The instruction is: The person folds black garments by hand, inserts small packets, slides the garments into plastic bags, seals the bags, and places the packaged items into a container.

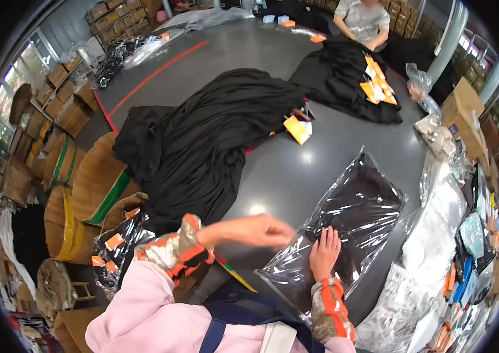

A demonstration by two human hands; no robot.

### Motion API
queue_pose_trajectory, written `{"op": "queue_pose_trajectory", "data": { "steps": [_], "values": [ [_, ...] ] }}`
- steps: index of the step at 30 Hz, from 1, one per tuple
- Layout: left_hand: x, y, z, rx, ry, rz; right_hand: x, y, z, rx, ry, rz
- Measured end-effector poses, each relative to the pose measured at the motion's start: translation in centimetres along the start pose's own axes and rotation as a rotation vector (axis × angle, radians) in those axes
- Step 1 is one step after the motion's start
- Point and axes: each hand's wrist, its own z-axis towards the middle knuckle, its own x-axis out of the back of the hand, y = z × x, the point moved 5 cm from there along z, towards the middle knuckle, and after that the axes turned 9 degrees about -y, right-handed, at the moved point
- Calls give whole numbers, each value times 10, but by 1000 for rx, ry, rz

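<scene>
A clear plastic bag (373, 188) with folded black fabric inside lies slantwise on the dark table in front of me. My right hand (325, 253) rests flat on the bag's near part, fingers stretched out. At the bag's left edge is my left hand (264, 230), its fingers curled together; what they hold, if anything, I cannot tell. Beyond my left arm spreads a large heap of black garments (214, 123), with orange and white tags (298, 129) at its right end.
Across the table (161, 76), a person (364, 23) stands behind another black garment pile (343, 76) with orange tags. Clear plastic bags (414, 282) cover the right side. Cardboard boxes (99, 176) and a bagged black item (121, 247) are at my left.
</scene>
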Motion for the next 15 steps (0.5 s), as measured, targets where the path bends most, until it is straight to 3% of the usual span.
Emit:
{"op": "queue_pose_trajectory", "data": {
  "steps": [2, 3, 4, 5, 12, 14, 15],
  "values": [
    [22, 116, -3, -426, 141, 35, -1, 1, -3, 3, 5, -12],
    [24, 174, -11, -614, 198, 262, -7, 4, -3, 5, 4, -22],
    [23, 209, -12, -833, 269, 306, -22, 10, -5, 9, 6, -5],
    [17, 234, -9, -930, 268, 388, -31, 16, -6, 12, 5, 11],
    [33, 276, 29, -871, 102, 627, 9, 1, 4, 182, 249, -46],
    [44, 289, 23, -868, 95, 651, -37, 19, -2, 61, 121, -101],
    [50, 298, 19, -869, 92, 667, -8, 7, -2, 11, 24, 29]
  ]
}}
